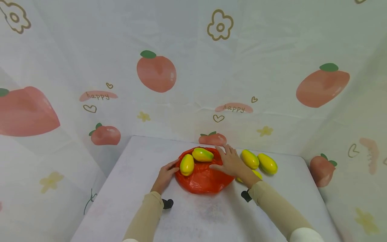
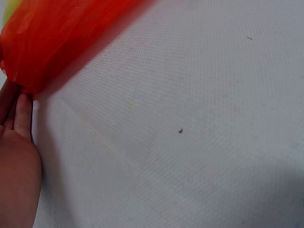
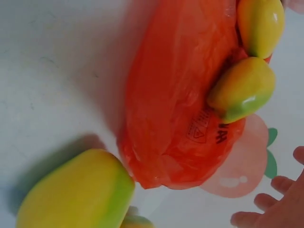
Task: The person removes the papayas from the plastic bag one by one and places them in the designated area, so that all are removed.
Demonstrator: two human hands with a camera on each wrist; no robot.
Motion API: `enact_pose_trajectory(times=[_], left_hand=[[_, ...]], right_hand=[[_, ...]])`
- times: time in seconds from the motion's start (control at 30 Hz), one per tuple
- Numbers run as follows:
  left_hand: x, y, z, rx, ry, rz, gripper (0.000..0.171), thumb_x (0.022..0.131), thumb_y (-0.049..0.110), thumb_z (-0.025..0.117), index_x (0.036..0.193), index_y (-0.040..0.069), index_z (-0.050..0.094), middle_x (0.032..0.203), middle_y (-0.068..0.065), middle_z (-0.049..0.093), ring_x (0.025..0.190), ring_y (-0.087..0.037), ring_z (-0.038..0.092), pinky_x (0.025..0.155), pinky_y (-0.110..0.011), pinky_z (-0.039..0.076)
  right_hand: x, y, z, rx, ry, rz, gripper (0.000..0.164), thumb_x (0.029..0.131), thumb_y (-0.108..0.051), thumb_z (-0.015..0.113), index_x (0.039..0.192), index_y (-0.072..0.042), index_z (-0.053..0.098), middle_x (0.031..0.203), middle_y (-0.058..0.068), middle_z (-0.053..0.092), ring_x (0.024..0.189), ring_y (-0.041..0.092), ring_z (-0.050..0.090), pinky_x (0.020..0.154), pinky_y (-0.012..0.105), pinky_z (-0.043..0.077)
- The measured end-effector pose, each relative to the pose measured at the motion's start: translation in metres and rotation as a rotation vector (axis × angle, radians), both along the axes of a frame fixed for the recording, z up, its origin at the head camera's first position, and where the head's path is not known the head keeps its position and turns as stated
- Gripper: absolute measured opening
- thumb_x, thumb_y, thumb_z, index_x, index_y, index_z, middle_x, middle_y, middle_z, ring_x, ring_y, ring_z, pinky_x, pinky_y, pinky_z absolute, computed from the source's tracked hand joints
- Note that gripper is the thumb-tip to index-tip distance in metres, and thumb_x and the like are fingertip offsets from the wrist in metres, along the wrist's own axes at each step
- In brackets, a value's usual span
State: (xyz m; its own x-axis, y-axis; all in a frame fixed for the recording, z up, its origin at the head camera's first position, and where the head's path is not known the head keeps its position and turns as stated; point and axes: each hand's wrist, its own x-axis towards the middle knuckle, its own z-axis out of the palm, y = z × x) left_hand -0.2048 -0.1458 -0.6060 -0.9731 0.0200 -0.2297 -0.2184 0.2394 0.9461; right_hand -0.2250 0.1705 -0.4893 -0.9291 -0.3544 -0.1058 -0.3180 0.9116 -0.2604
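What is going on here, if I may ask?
A person is handling a red plastic bag on a pale table. The left hand touches the bag's left edge; the right hand, fingers spread, is by its right side. Two yellow-green fruits lie on the bag or within its opening; I cannot tell which. Three more fruits lie on the table to the right, one partly hidden by the right arm.

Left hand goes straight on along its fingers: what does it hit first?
The red bag; the left hand touches its edge. Past that edge, probably the nearest yellow fruit, though depth there is hard to judge.
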Motion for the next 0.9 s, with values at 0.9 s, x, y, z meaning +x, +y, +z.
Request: enact_pose_trajectory(times=[0.9], left_hand=[[0.001, -0.001, 0.003, 0.009, 0.015, 0.005, 0.044, 0.1, 0.025, 0.061, 0.145, 0.027, 0.059, 0.157, -0.004, 0.051, 0.152, -0.029, 0.039, 0.126, -0.051, 0.033]], right_hand=[[-0.037, -0.036, -0.003, -0.282, -0.171, 0.046, 0.091, 0.079, -0.053, 0.083, 0.155, -0.028, 0.037, 0.158, 0.007, 0.036, 0.142, 0.029, 0.043, 0.114, 0.054, 0.049]])
